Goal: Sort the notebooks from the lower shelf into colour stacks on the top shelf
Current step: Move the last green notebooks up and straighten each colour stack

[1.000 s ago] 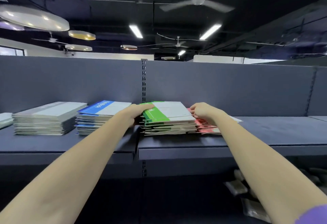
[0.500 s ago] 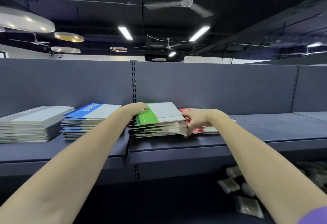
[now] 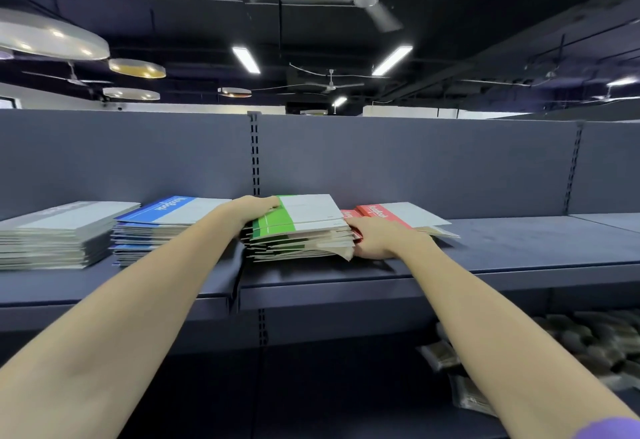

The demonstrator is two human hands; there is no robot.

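Four notebook stacks lie on the top shelf (image 3: 519,258): grey (image 3: 59,234), blue (image 3: 166,220), green (image 3: 308,227) and a low red one (image 3: 398,215). My left hand (image 3: 249,210) grips the green stack's left edge, fingers curled over its top cover. My right hand (image 3: 377,237) is wedged between the green stack's right side and the red notebooks, its fingers curled in against them; what they hold is hidden. The green stack's lower sheets splay out at the front right corner.
The grey back panel (image 3: 415,164) rises behind the stacks, with slotted uprights (image 3: 255,158). On the lower shelf at right lie dark wrapped packs (image 3: 588,348). The top shelf stretches bare to the right of the red notebooks.
My right hand slid from the top of the red notebooks down to the green stack's right front corner. The left hand stayed on the stack's left edge. The camera view shifted right.
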